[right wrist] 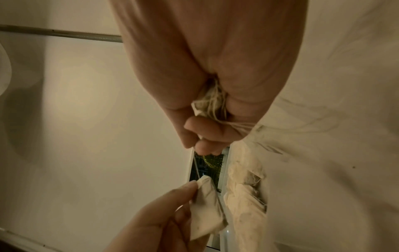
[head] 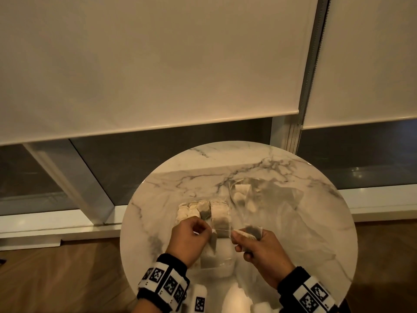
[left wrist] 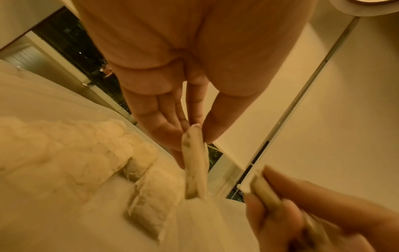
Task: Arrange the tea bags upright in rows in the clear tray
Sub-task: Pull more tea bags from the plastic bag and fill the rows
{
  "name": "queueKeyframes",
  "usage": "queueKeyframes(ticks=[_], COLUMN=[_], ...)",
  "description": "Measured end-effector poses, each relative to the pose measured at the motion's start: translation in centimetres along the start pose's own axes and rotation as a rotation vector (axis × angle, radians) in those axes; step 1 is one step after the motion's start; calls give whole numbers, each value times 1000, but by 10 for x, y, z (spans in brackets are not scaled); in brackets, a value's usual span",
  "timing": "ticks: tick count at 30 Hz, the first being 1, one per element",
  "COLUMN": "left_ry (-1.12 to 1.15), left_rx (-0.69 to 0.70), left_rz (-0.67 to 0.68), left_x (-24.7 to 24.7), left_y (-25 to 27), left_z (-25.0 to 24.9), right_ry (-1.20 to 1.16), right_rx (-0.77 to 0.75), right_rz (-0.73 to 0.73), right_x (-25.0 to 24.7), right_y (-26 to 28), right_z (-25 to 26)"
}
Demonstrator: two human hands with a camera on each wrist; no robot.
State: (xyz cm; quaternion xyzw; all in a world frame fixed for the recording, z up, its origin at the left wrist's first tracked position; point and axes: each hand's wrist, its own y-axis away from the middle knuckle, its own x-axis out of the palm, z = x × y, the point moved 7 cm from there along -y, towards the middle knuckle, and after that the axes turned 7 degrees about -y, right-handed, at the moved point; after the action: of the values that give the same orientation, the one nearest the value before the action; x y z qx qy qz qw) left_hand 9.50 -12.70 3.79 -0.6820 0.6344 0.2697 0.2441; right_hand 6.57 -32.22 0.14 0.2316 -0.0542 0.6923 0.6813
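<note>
A clear tray (head: pixel 216 266) sits mid-table with rows of pale tea bags (head: pixel 198 211) standing in its far half. My left hand (head: pixel 208 230) pinches one tea bag (head: pixel 213 241) by its top edge, and it hangs over the tray's near part. In the left wrist view that tea bag (left wrist: pixel 195 163) hangs edge-on from thumb and fingers. My right hand (head: pixel 239 236), just right of the tray, grips a bunch of tea bags (head: pixel 252 231) with tangled strings (right wrist: pixel 212 105). A thin string (right wrist: pixel 196 168) runs from the right hand to the left hand's tea bag (right wrist: pixel 207 208).
The round marble table (head: pixel 304 233) stands before a window with lowered roller blinds (head: pixel 158 64). A crumpled clear plastic bag (head: pixel 277 195) with a few tea bags (head: pixel 242 190) inside lies behind and right of the tray. Wooden floor lies around the table.
</note>
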Motion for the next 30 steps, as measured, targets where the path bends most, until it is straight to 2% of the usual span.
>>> queueKeyframes(ticks=[4, 7, 15, 22, 30], left_ry=[-55, -121, -186, -339, -349], left_rx=[-25, -20, -109, -114, -143], left_rz=[10, -32, -35, 113, 76], left_x=[-7, -15, -15, 14, 18], left_y=[-25, -43, -86, -106, -119], left_z=[6, 4, 8, 16, 19], right_ry=[-2, -31, -338, -345, -347], right_rx=[19, 14, 77, 91, 100], right_rz=[-20, -28, -73, -66, -60], right_x=[-3, -7, -17, -23, -25], right_y=[0, -1, -7, -8, -10], right_z=[-2, -1, 5, 3, 2])
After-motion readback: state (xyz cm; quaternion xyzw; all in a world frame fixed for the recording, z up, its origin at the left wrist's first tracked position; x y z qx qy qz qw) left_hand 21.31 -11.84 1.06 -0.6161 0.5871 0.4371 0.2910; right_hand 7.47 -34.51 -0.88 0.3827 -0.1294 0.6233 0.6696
